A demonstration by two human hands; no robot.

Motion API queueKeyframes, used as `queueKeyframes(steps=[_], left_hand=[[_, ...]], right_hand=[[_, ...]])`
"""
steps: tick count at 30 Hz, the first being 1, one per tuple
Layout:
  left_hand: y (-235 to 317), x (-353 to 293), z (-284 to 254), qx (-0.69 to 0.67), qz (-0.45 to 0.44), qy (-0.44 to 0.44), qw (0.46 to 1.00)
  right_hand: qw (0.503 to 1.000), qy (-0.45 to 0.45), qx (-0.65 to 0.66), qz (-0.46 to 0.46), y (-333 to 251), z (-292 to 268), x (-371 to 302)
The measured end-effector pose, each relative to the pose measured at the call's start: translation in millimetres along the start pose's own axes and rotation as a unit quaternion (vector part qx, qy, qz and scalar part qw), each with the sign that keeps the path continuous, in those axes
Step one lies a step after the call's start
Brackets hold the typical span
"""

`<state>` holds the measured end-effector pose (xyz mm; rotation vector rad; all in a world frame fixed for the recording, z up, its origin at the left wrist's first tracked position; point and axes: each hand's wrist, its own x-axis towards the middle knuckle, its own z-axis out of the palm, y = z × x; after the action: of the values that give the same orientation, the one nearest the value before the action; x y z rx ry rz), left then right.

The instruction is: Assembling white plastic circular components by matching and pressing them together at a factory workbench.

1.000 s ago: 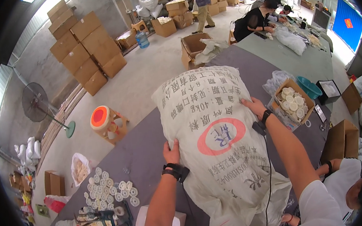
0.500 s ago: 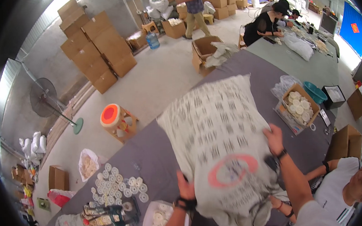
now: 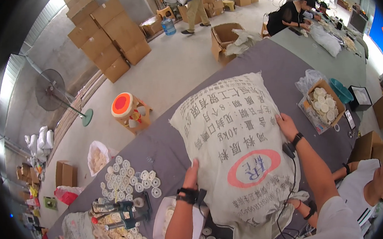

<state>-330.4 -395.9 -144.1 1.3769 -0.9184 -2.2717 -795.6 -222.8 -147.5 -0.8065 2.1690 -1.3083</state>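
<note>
The big white woven-plastic sack (image 3: 228,134) lies plump in front of you on the worktop (image 3: 165,145), which is covered in purple-grey cloth. A second ago its near end was spread out toward you; now that end is bunched in folds, with the ring print closer to it. Half a second ago the print was blurred; now it is sharp, which suggests that the sack has been shifted and is being steadied.

Your left hand (image 3: 190,175) lies along the sack's left side, thumb up, and your right hand (image 3: 287,127) is against its right edge. Both sets of fingers are partly bent around the bulge; you cannot tell from here whether they have closed on the fabric.

The sack carries rows of dark characters and a red oval ring around blue lettering, with smaller print below.

By the near end is a co-worker's hand (image 3: 298,206). To your left are a white plastic tub (image 3: 158,220), a dark green metal tool with a red knob (image 3: 126,214) and loose white ribbed discs (image 3: 126,176); to your right, a printed cardboard box (image 3: 309,114) of similar discs. Farther out, a blue panel (image 3: 380,32) bears a red patch.
</note>
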Motion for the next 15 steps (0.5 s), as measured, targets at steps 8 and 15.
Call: queueKeyframes(steps=[8,15], left_hand=[[27,86,21,0.341,0.185,0.248,0.888],[113,15,48,0.003,0.382,0.101,0.919]], right_hand=[[0.994,0.074,0.06,-0.051,-56,39,147],[0.953,-0.003,0.108,-0.282,-234,72,178]])
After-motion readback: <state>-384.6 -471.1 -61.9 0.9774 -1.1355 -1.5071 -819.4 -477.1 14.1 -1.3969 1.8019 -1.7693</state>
